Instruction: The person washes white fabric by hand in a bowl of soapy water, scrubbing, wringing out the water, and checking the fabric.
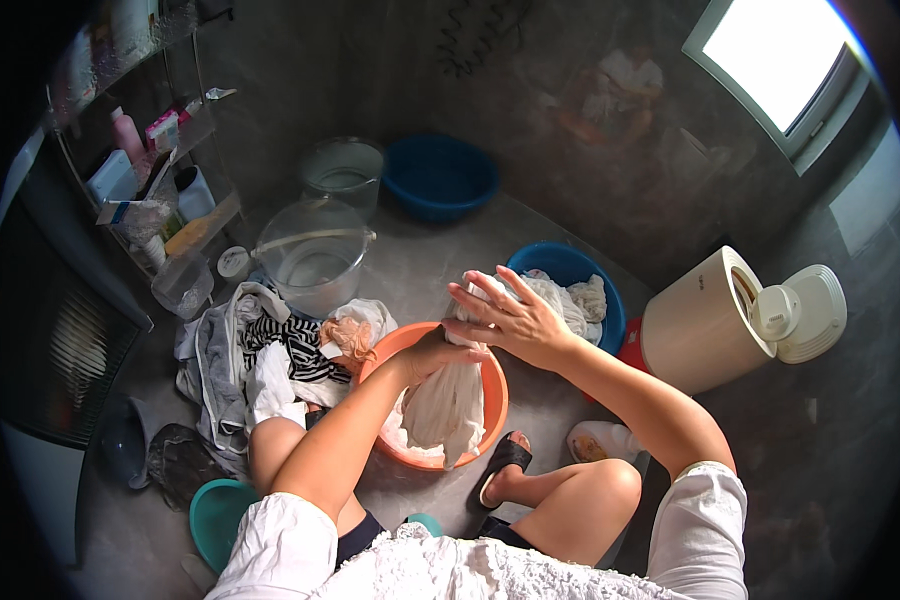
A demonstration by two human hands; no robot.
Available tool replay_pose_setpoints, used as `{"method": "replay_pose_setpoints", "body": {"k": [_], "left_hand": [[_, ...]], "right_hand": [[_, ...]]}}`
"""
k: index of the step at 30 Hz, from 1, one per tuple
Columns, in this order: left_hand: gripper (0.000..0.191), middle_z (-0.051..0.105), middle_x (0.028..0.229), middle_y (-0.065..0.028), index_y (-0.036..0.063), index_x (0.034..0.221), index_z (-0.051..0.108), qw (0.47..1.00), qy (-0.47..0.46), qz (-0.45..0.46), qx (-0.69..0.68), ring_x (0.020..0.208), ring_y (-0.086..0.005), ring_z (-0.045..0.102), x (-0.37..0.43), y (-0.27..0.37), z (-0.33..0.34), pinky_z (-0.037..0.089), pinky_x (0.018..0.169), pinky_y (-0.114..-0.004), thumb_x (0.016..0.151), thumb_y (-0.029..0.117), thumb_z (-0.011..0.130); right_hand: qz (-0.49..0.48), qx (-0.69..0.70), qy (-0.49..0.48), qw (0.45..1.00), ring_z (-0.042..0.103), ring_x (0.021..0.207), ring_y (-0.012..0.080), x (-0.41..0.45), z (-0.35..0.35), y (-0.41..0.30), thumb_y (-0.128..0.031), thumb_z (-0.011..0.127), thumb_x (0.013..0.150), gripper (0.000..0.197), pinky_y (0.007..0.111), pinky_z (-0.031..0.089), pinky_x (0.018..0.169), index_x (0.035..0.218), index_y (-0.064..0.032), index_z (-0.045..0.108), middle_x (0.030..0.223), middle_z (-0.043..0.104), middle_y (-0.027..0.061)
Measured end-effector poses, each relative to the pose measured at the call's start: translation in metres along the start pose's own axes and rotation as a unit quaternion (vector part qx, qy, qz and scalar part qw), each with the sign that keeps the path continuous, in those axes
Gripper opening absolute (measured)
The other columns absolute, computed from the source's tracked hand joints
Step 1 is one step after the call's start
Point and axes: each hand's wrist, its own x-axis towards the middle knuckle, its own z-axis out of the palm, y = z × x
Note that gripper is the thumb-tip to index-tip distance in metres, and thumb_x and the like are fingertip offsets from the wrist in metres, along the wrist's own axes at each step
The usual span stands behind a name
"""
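Observation:
Between my two hands a wet white cloth garment [450, 409] is bunched up, its lower part hanging down into an orange plastic basin [497, 405] with whitish, sudsy contents. My left hand [436, 354] grips the cloth from below, over the basin's far rim. Spread across the upper end of the cloth is my right hand [514, 319], palm against it with the fingers extended; whether it grips is unclear. Just beyond my right hand, a blue basin [613, 307] holds more whitish cloths [562, 300].
Left of the orange basin lies a clothes pile [225, 367]. Behind are a clear plastic bucket [315, 262], another clear bucket [343, 176] and a large blue basin [441, 180]. A beige-and-red cylindrical appliance [694, 322], lid open, lies right. A wire shelf stands left; a teal basin [221, 517] is near my knee.

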Motion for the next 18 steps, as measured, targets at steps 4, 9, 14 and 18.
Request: {"method": "replay_pose_setpoints", "body": {"k": [4,9,14,18], "left_hand": [[0.082,0.088,0.155,-0.0109,0.0051,0.174,0.078,0.982,-0.165,-0.082,-0.039,0.143,-0.0227,0.084,0.011,0.01,-0.003,0.067,0.128,-0.042,0.102,0.028,0.113],[0.087,0.089,0.155,-0.0158,0.0031,0.174,0.073,0.977,-0.018,-0.001,0.211,0.144,-0.0305,0.086,0.003,0.003,0.008,0.066,0.129,-0.048,0.101,0.031,0.112],[0.085,0.091,0.147,-0.0299,0.0091,0.166,0.064,0.913,0.128,0.064,0.383,0.142,-0.0532,0.088,-0.002,-0.017,0.024,0.069,0.119,-0.063,0.095,0.028,0.107],[0.073,0.094,0.137,-0.0249,0.0187,0.158,0.061,0.873,0.18,0.109,0.439,0.131,-0.0594,0.09,-0.007,-0.029,0.026,0.071,0.108,-0.07,0.099,0.026,0.104]], "right_hand": [[-0.097,-0.019,-0.011,0.995,0.07,0.173,0.0419,0.028,0.034,0.058,-0.034,0.088,0.113,0.054,0.067,0.062,0.141,0.165,-0.0386,0.074,0.179,0.073,0.011],[0.106,0.142,-0.179,0.968,0.092,0.105,0.0378,-0.01,0.041,0.022,-0.027,0.093,0.111,0.072,0.056,0.077,0.085,0.179,-0.0192,0.069,0.13,0.083,0.0175],[0.255,0.366,-0.348,0.824,0.096,0.112,0.0504,-0.001,0.042,-0.011,-0.014,0.102,0.086,0.124,0.058,0.076,0.096,0.196,0.003,0.048,0.128,0.091,0.0303],[0.371,0.592,-0.095,0.709,0.094,0.112,0.037,-0.023,0.058,-0.054,-0.001,0.095,0.096,0.091,0.048,0.074,0.104,0.181,0.0009,0.062,0.125,0.092,0.0205]]}}
